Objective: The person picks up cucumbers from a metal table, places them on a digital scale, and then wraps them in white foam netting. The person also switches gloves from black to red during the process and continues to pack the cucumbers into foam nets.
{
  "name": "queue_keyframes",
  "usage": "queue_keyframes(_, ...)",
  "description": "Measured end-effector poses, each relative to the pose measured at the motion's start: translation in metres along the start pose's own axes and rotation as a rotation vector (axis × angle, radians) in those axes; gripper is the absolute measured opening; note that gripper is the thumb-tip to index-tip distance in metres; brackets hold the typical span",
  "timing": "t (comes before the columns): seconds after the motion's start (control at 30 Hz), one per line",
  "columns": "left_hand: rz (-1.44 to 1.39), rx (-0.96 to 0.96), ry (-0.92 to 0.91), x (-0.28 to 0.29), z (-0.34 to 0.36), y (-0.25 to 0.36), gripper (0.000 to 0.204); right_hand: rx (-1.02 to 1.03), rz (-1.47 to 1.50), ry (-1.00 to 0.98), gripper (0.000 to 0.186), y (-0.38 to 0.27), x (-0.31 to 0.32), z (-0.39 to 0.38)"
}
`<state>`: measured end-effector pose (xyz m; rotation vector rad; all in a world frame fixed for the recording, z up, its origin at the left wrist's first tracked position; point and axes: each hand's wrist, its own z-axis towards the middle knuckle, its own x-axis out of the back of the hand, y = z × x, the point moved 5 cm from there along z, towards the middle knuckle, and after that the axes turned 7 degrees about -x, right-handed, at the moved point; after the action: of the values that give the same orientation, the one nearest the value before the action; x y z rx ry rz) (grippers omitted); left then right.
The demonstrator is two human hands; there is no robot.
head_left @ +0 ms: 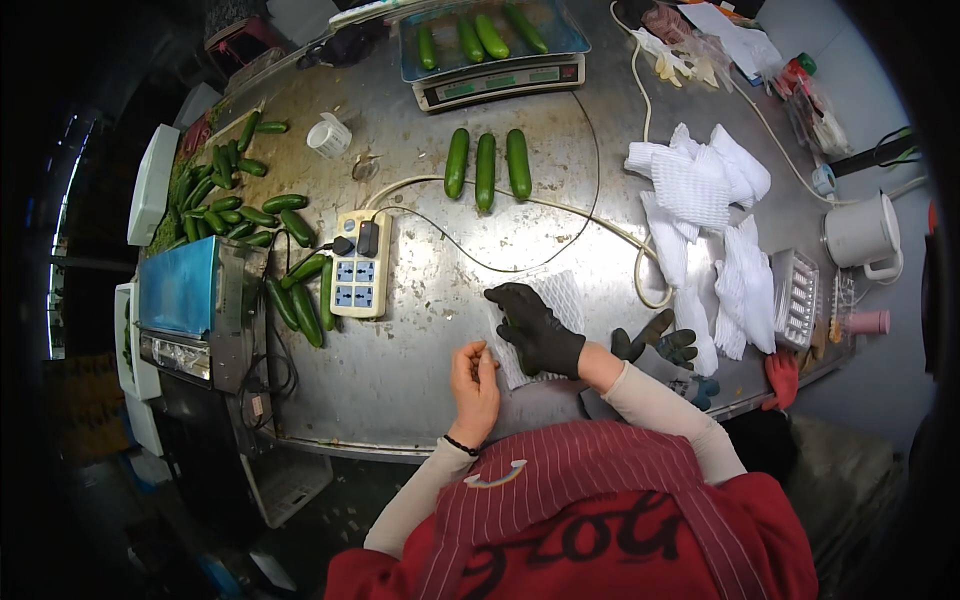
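My right hand (pixel 532 335), in a dark glove, is curled over a white foam mesh sleeve (pixel 555 300) on the steel table (pixel 380 390); what lies under its fingers is hidden. My left hand (pixel 475 390) is bare, just left of the sleeve, with its fingers bent inward; I cannot make out whether they grip anything. Three cucumbers (pixel 486 170) lie side by side beyond my hands. To the right of my right hand are grey-and-black gloves (pixel 660 350) and piled white mesh sleeves (pixel 700 180).
A power strip (pixel 352 285) with cords, loose cucumbers (pixel 300 300) and a blue-topped machine (pixel 185 285) are on the left. A scale (pixel 500 95) carries several cucumbers at the back. A white cup (pixel 328 135) sits behind. A kettle (pixel 860 235) and red glove (pixel 780 375) are on the right.
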<state>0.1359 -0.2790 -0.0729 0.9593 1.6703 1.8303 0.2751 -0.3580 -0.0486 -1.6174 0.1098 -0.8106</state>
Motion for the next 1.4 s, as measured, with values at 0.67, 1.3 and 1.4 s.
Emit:
queue_keyframes(0.67, 0.101, -0.085, 0.068, -0.009, 0.033, 0.038, 0.007, 0.328, -1.166, 0.094, 0.048, 0.052, 0.142, 0.177)
queue_keyframes(1.3, 0.593, -0.115, 0.074, 0.014, 0.008, 0.056, 0.005, -0.158, -0.097, -0.421, 0.064, 0.004, 0.034, 0.037)
queue_keyframes(1.4, 0.575, -0.09, 0.04, 0.008, -0.001, 0.052, 0.005, -0.268, -0.117, -0.389, 0.051, 0.004, 0.037, 0.039)
